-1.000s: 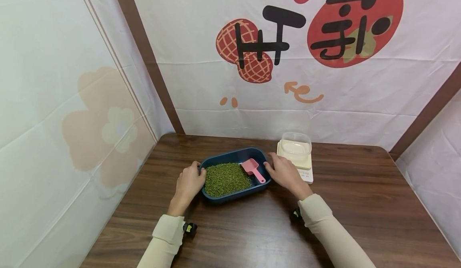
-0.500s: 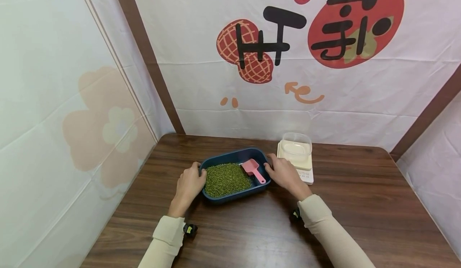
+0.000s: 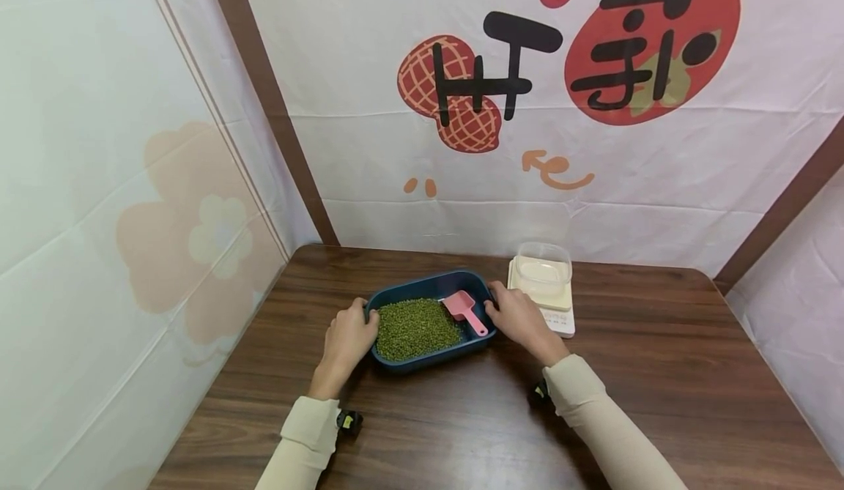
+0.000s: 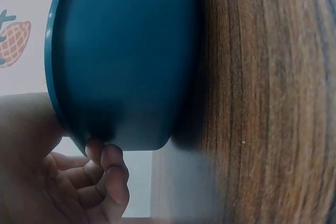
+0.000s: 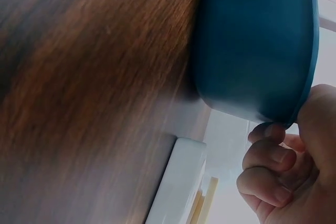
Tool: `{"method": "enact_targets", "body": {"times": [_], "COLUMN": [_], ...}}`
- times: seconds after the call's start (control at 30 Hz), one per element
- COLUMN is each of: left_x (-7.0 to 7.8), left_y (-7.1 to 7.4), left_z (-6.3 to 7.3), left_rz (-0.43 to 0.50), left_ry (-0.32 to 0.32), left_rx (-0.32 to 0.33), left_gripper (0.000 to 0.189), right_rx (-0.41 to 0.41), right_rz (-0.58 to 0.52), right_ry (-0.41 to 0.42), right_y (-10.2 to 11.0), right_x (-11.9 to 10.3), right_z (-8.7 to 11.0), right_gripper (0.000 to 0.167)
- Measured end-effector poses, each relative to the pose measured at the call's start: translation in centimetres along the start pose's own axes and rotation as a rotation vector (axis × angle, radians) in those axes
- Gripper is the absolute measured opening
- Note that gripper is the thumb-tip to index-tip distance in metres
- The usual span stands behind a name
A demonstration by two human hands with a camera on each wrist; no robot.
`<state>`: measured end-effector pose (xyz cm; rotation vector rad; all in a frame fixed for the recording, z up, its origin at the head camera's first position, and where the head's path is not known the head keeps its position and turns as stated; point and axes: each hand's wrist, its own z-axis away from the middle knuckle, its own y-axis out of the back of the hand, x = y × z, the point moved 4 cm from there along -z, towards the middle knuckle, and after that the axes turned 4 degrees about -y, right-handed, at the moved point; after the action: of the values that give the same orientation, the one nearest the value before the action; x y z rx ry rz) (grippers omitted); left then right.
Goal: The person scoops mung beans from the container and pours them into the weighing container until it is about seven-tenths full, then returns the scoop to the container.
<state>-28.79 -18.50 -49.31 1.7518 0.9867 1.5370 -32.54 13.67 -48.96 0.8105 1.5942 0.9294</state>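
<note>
A dark blue plastic tub (image 3: pixel 422 362) stands on the brown wooden table, slightly turned. Small green beans (image 3: pixel 417 327) fill its left and middle part, and a pink scoop (image 3: pixel 465 313) lies at the right end with its handle toward the front. My left hand (image 3: pixel 349 336) grips the tub's left rim, thumb over the edge. At the opposite end, my right hand (image 3: pixel 521 318) pinches the right rim. The left wrist view shows curled fingers (image 4: pixel 113 177) under the rim; in the right wrist view the fingers (image 5: pixel 268 166) curl below it likewise.
Behind my right hand, a white kitchen scale (image 3: pixel 560 321) bears a clear plastic container (image 3: pixel 543 264) near the table's back edge. A printed cloth wall (image 3: pixel 369 175) rises directly behind the table (image 3: pixel 448 431), and another cloth wall (image 3: pixel 99 314) runs along the left side.
</note>
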Motion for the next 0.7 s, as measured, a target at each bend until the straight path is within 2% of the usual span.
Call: {"method": "enact_targets", "body": {"times": [0.37,0.7], "left_x": [-0.12,-0.26], "left_y": [-0.21,-0.32], "left_z": [0.3,0.14], "left_rz": [0.015,0.014], "left_ry": [-0.007,-0.003], "left_rx": [-0.003,0.046], "left_gripper": [0.04,0.037], "right_rx": [-0.013,0.003], "right_rz": [0.0,0.01], "right_ry": [-0.034,-0.02], "right_y": [-0.57,-0.45], "right_x": [0.18,-0.21], "right_z": [-0.09,-0.08], "right_gripper": [0.044,0.043]}}
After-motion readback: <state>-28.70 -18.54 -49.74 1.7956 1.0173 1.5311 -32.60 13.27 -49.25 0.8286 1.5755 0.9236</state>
